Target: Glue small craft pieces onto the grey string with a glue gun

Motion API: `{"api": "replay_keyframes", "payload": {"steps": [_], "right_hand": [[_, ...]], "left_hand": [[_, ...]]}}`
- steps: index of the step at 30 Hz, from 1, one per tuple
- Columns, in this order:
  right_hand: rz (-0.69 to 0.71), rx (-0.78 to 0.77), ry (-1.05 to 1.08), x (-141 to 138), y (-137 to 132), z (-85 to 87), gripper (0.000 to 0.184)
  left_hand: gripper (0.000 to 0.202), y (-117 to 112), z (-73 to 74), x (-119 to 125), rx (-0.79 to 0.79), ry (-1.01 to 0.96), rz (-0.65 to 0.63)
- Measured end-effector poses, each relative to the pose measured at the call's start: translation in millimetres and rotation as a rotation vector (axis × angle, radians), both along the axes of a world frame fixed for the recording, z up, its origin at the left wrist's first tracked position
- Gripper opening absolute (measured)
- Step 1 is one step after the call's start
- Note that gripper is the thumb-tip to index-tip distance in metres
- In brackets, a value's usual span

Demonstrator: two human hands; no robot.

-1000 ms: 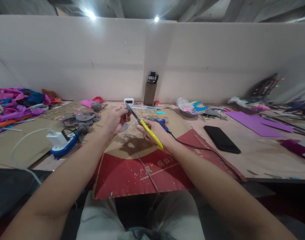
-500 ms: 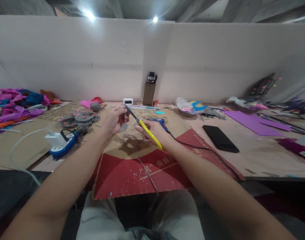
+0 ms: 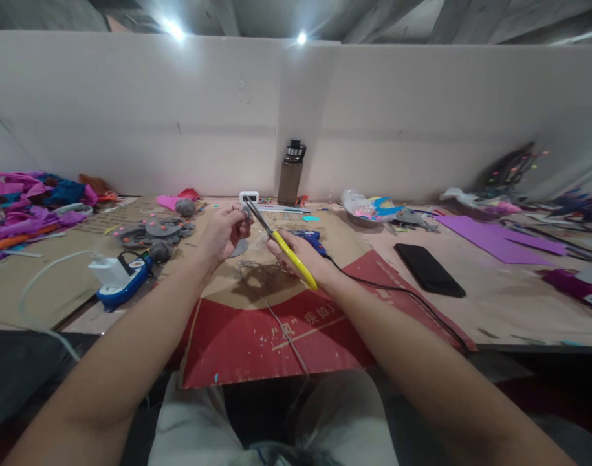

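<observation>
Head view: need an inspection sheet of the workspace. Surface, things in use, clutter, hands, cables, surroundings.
Surface: table, partly covered by red-and-brown cardboard with pale scraps on it.
Things in use: yellow-handled scissors; small grey piece, detail unclear.
Clutter: colourful heap far left; phone and purple sheets right.
Hands: left hand pinches the grey piece; right hand grips the scissors.
Cables: black cord crosses the cardboard; white cable hangs over the front edge.
Surroundings: pale wall behind; lights overhead.

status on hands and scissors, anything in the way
Left hand pinching grey piece. Right hand gripping yellow-handled scissors, blades near it. No clear obstruction; glue gun close by.
</observation>
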State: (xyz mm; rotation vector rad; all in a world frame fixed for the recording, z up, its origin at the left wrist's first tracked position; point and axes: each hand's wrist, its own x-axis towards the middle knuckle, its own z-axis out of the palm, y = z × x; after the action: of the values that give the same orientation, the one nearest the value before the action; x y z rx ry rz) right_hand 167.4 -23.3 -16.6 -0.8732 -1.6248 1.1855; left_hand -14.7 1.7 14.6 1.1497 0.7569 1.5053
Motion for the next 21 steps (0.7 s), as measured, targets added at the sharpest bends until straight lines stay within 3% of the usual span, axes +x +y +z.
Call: {"api": "replay_keyframes", "payload": {"steps": [3, 12, 21], "right_hand": [[0.076, 0.069, -0.109, 0.7, -0.7, -1.3, 0.029], [0.08, 0.086, -0.246, 2.8, -4.1, 6.1, 0.04], [0.092, 0.052, -0.214, 1.8, -5.3, 6.6, 0.034]], "left_hand": [[0.013, 0.5, -0.9, -0.6, 0.016, 0.012, -0.008], [0.013, -5.9, 3.7, 2.5, 0.028, 0.074, -0.028], [0.016, -5.1, 3.3, 2.5, 0.018, 0.086, -0.021]]}}
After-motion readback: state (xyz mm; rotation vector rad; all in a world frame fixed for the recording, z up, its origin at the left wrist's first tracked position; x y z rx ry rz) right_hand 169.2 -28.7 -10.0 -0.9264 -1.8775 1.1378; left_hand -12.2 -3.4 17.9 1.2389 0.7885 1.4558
